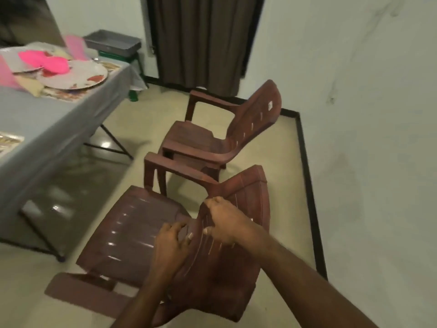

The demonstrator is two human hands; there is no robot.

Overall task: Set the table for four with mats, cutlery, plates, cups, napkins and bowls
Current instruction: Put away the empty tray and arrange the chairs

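Observation:
Both of my hands grip the backrest of a brown plastic chair (132, 230) in the lower middle. My left hand (171, 245) holds the backrest's lower part and my right hand (224, 221) holds it a little higher. The table (47, 124), under a grey cloth, stands at the left. On its far end lie patterned plates (78, 75), pink bowls (45, 61), pink napkins (75, 47) and printed mats (61, 95). Another mat (8, 140) shows at the left edge.
A second brown chair (212, 136) stands just beyond the one I hold, facing the table. A grey tray (112, 42) rests on a green stool behind the table. A dark curtain (201, 39) hangs at the back. The white wall runs along the right.

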